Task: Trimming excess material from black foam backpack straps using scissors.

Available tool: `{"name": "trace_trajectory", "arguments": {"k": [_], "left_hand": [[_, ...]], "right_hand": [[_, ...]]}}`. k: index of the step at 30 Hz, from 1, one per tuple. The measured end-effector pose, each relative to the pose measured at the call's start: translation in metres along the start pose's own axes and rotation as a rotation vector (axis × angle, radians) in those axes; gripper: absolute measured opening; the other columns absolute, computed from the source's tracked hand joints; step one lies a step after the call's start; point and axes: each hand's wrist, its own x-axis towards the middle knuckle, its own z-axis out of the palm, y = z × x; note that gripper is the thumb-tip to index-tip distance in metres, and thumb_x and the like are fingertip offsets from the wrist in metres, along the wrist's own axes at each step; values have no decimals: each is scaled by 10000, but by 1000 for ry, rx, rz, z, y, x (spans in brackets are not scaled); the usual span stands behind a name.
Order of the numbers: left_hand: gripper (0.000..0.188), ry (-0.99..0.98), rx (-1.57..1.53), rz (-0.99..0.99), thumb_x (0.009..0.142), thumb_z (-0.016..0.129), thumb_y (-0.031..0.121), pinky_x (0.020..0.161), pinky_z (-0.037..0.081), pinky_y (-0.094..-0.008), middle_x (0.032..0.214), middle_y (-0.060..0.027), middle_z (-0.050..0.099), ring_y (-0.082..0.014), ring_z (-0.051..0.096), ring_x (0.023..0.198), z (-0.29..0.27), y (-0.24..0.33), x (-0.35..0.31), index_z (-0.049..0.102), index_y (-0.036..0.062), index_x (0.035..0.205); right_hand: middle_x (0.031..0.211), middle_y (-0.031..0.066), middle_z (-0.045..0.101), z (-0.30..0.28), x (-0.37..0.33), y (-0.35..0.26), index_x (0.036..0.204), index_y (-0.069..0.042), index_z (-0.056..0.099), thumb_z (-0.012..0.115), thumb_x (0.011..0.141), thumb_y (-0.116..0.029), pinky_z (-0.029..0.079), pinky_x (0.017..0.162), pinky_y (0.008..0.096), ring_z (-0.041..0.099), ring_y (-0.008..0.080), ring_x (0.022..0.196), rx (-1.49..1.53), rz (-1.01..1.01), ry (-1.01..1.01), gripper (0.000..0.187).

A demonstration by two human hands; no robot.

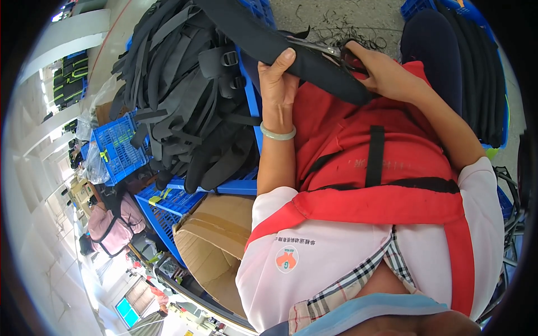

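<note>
My left hand (276,77) grips a long black padded strap (263,39) that runs from the upper middle across my lap; a pale green bangle sits on that wrist. My right hand (374,66) holds small metal scissors (330,51) with black handles, blades lying along the strap's upper edge. Both hands hover above my red apron (358,168). Loose black thread clippings lie on the floor just beyond the scissors.
A blue plastic crate (246,185) at my left is heaped with black padded straps (185,106). Another blue crate with black pieces (476,73) stands at the right. A brown cardboard box (213,241) sits below the left crate, and a pink bag (112,224) lies farther left.
</note>
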Motion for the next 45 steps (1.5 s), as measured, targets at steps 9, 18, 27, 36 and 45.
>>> {"name": "trace_trajectory", "arguments": {"k": [9, 18, 27, 36, 45], "left_hand": [[308, -22, 43, -59, 783, 710, -6, 884, 527, -392, 1014, -85, 643, -234, 632, 933, -3, -9, -3, 602, 33, 1068], [280, -11, 25, -54, 797, 696, 1, 884, 526, -401, 990, -80, 645, -234, 633, 932, -6, -13, -4, 604, 43, 1057], [228, 4, -4, -73, 779, 705, -35, 812, 539, -346, 929, -59, 656, -193, 645, 852, 10, -16, -10, 627, 29, 984], [269, 100, 474, 90, 913, 642, 244, 760, 513, -291, 903, -41, 649, -168, 620, 752, -40, 18, -11, 621, 19, 1059], [247, -46, 15, -129, 774, 712, -19, 821, 541, -349, 944, -92, 670, -218, 658, 870, -12, 9, 5, 632, 14, 1004]], "right_hand": [[1069, 280, 578, 2, -4, 10, 1244, -9, 370, 714, 778, -187, 457, 796, 438, 560, 444, 994, -54, 82, 1, 606], [842, 242, 605, 9, 2, 10, 1113, 15, 413, 664, 810, -106, 451, 678, 459, 594, 422, 825, -55, -26, 18, 411], [773, 243, 599, 13, 3, 9, 1025, -8, 441, 649, 820, -118, 447, 630, 462, 586, 441, 759, -87, -85, 177, 312], [796, 233, 601, 3, 3, 15, 959, -33, 462, 670, 833, -182, 448, 625, 452, 578, 444, 774, -129, -139, 200, 285], [824, 213, 621, -11, 1, 22, 1019, -57, 444, 606, 831, -171, 448, 659, 473, 587, 441, 824, -266, 25, 90, 273]]}}
